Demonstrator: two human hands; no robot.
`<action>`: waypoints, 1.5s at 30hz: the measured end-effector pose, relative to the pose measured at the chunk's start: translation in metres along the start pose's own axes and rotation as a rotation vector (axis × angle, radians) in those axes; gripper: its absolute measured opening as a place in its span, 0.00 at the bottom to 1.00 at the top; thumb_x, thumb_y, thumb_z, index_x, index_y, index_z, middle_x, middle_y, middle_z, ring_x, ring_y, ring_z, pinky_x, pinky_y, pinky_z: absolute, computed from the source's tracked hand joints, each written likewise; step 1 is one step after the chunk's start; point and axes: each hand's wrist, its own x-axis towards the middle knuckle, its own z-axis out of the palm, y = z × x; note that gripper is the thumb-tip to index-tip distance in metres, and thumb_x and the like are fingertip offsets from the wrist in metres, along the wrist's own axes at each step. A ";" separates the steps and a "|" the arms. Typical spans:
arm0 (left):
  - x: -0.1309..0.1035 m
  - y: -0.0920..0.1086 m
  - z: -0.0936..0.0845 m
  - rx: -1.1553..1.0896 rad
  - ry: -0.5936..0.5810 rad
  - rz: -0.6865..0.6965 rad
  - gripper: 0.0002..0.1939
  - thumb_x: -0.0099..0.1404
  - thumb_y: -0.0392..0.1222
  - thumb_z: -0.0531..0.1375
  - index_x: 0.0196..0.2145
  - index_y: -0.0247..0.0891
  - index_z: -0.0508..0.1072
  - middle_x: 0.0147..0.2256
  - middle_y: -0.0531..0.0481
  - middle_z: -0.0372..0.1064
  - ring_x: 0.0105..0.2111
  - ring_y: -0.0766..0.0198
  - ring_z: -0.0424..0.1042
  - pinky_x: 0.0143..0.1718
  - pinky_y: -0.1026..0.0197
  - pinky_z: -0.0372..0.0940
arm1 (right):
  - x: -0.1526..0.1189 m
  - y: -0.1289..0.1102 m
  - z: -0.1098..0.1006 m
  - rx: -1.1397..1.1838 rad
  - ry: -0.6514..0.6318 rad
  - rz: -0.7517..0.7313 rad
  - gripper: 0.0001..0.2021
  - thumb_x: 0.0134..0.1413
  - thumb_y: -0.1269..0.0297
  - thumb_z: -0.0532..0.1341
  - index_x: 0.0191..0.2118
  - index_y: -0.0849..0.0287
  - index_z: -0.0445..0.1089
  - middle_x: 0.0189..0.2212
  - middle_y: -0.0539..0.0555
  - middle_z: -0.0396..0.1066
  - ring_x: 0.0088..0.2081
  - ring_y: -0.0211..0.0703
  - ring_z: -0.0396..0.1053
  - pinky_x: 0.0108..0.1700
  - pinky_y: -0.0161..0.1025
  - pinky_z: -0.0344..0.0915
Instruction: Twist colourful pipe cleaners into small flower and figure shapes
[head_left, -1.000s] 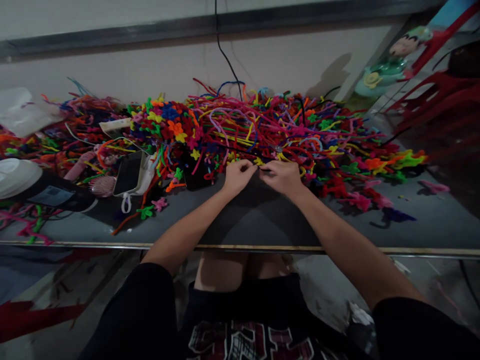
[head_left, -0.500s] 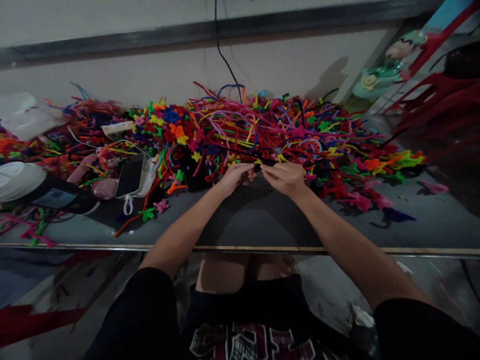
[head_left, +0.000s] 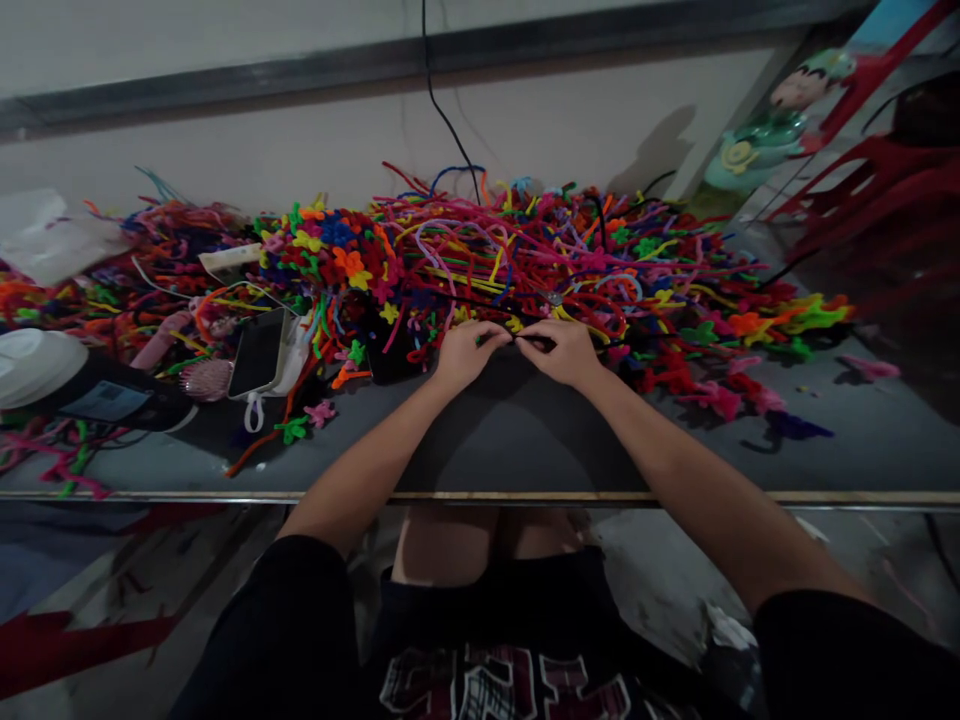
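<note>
At a grey table, a seated person's left hand and right hand meet fingertip to fingertip, both pinching a thin dark pipe cleaner stretched between them at the near edge of a sprawling pile of pipe cleaners in pink, yellow, green and blue. To the left of the hands, a phone lies face up beside a pink hairbrush, with a cluster of small twisted flowers heaped behind them against the wall.
</note>
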 end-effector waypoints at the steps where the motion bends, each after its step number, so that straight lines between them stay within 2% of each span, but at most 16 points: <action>1: 0.001 0.001 0.000 0.015 -0.016 -0.025 0.07 0.62 0.42 0.60 0.29 0.40 0.76 0.28 0.52 0.74 0.32 0.65 0.70 0.37 0.62 0.62 | 0.000 -0.001 0.000 0.011 -0.004 0.008 0.11 0.51 0.59 0.60 0.36 0.57 0.76 0.28 0.54 0.75 0.29 0.42 0.70 0.37 0.41 0.65; 3: 0.002 0.003 0.000 -0.043 -0.089 -0.122 0.11 0.63 0.43 0.58 0.25 0.38 0.74 0.25 0.52 0.71 0.27 0.67 0.67 0.32 0.63 0.59 | 0.000 -0.004 -0.001 0.042 -0.015 0.040 0.10 0.50 0.59 0.61 0.35 0.58 0.76 0.26 0.53 0.74 0.27 0.40 0.68 0.35 0.40 0.64; 7: 0.003 0.003 0.000 -0.445 -0.327 -0.428 0.18 0.65 0.49 0.55 0.22 0.36 0.68 0.18 0.55 0.61 0.17 0.73 0.55 0.21 0.66 0.49 | 0.002 -0.011 -0.003 0.182 -0.035 0.119 0.11 0.47 0.59 0.62 0.32 0.61 0.76 0.22 0.53 0.72 0.23 0.37 0.64 0.29 0.37 0.61; 9: 0.002 0.002 0.000 -0.585 -0.369 -0.500 0.18 0.63 0.52 0.56 0.23 0.36 0.67 0.18 0.56 0.59 0.16 0.74 0.52 0.19 0.67 0.45 | 0.003 -0.011 -0.003 0.268 -0.071 0.158 0.12 0.47 0.58 0.62 0.32 0.62 0.75 0.22 0.52 0.71 0.23 0.36 0.63 0.28 0.36 0.60; 12: 0.002 -0.001 0.001 -0.602 -0.330 -0.446 0.18 0.61 0.54 0.58 0.24 0.36 0.67 0.20 0.56 0.61 0.17 0.75 0.53 0.19 0.68 0.47 | 0.006 -0.005 -0.002 0.398 -0.155 0.239 0.12 0.46 0.56 0.63 0.30 0.62 0.74 0.21 0.50 0.69 0.22 0.34 0.62 0.26 0.35 0.58; 16: 0.004 -0.005 0.001 -0.393 -0.233 -0.249 0.16 0.62 0.49 0.57 0.25 0.35 0.70 0.22 0.54 0.67 0.21 0.73 0.61 0.27 0.67 0.57 | 0.008 0.000 0.000 0.549 -0.245 0.385 0.15 0.45 0.53 0.64 0.31 0.63 0.73 0.13 0.45 0.60 0.16 0.30 0.54 0.20 0.33 0.50; 19: 0.004 -0.006 -0.001 -0.204 -0.165 -0.142 0.13 0.63 0.45 0.58 0.25 0.35 0.72 0.23 0.53 0.71 0.26 0.70 0.67 0.33 0.66 0.61 | 0.008 0.002 0.002 0.570 -0.256 0.425 0.16 0.44 0.53 0.65 0.32 0.63 0.74 0.12 0.43 0.58 0.14 0.29 0.52 0.19 0.33 0.48; 22: 0.003 -0.006 -0.002 -0.119 -0.076 -0.103 0.09 0.62 0.43 0.59 0.30 0.36 0.75 0.28 0.51 0.75 0.30 0.68 0.71 0.36 0.65 0.63 | 0.007 0.002 0.005 0.530 -0.238 0.424 0.16 0.45 0.54 0.65 0.32 0.64 0.75 0.12 0.44 0.59 0.14 0.30 0.53 0.19 0.33 0.49; 24: 0.002 -0.005 -0.002 -0.170 -0.031 -0.097 0.09 0.61 0.42 0.60 0.36 0.36 0.77 0.34 0.49 0.76 0.34 0.66 0.73 0.38 0.64 0.65 | 0.006 0.001 0.006 0.486 -0.194 0.390 0.15 0.47 0.54 0.64 0.32 0.63 0.75 0.14 0.47 0.64 0.16 0.31 0.56 0.21 0.34 0.53; 26: 0.001 -0.007 0.000 -0.260 -0.045 -0.115 0.11 0.60 0.42 0.61 0.40 0.36 0.77 0.37 0.47 0.77 0.35 0.65 0.74 0.38 0.64 0.67 | 0.005 -0.001 0.007 0.411 -0.134 0.317 0.14 0.50 0.55 0.62 0.33 0.62 0.76 0.20 0.51 0.71 0.20 0.35 0.63 0.25 0.36 0.59; 29: 0.001 -0.014 0.004 -0.328 -0.080 -0.196 0.12 0.59 0.43 0.61 0.38 0.36 0.78 0.32 0.49 0.77 0.27 0.67 0.73 0.29 0.65 0.67 | 0.003 -0.004 0.008 0.234 -0.081 0.174 0.12 0.54 0.58 0.60 0.35 0.60 0.77 0.31 0.55 0.77 0.30 0.42 0.72 0.35 0.39 0.65; 31: 0.002 -0.020 0.007 -0.329 -0.046 -0.251 0.12 0.59 0.45 0.61 0.37 0.36 0.78 0.29 0.50 0.76 0.23 0.69 0.70 0.23 0.67 0.65 | 0.002 -0.002 0.006 0.100 -0.068 0.094 0.12 0.57 0.60 0.58 0.38 0.58 0.77 0.35 0.55 0.77 0.36 0.46 0.73 0.40 0.42 0.67; 34: 0.004 -0.029 0.009 -0.311 0.001 -0.282 0.12 0.59 0.46 0.61 0.36 0.35 0.78 0.26 0.51 0.74 0.20 0.71 0.68 0.20 0.69 0.62 | 0.003 0.006 0.001 -0.063 -0.066 0.006 0.13 0.59 0.63 0.55 0.44 0.56 0.75 0.40 0.55 0.76 0.43 0.48 0.73 0.45 0.44 0.67; 40: 0.004 -0.026 0.007 -0.366 -0.058 -0.299 0.10 0.58 0.42 0.61 0.35 0.33 0.77 0.25 0.51 0.72 0.21 0.73 0.65 0.23 0.69 0.61 | 0.004 0.018 -0.005 -0.255 -0.081 -0.024 0.13 0.61 0.62 0.54 0.44 0.55 0.74 0.42 0.55 0.75 0.45 0.48 0.72 0.43 0.44 0.68; 45: 0.004 -0.018 0.004 -0.460 -0.087 -0.326 0.11 0.57 0.41 0.62 0.36 0.32 0.77 0.23 0.52 0.71 0.20 0.73 0.64 0.24 0.69 0.60 | 0.002 0.017 0.000 -0.263 0.079 -0.036 0.13 0.62 0.61 0.53 0.42 0.57 0.73 0.40 0.56 0.76 0.43 0.47 0.73 0.43 0.42 0.69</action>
